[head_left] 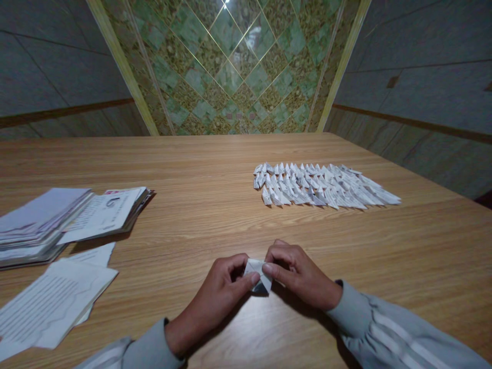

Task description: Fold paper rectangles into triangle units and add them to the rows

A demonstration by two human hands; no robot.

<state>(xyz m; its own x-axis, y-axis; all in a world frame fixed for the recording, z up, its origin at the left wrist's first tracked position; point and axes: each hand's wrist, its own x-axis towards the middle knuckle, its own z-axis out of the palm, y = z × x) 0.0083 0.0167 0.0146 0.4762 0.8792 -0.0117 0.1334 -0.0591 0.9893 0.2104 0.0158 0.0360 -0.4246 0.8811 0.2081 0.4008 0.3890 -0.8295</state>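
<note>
A small folded piece of white paper [255,266], with creases and a dark patch at its lower tip, is held just above the table near its front. My left hand [230,282] pinches its left side, thumb across the front face. On the other side, my right hand [298,271] grips the upper right part between thumb and curled fingers. Most of the fingers behind the paper are hidden. Beyond the hands, to the right, rows of small folded paper boats [303,184] stand close together.
The wooden table [184,215] spans the view. Loose printed sheets [57,297] lie at the front left, with stacked books or booklets [38,220] behind them and an opened printed one [111,212] beside. A tiled wall [238,77] rises past the far edge.
</note>
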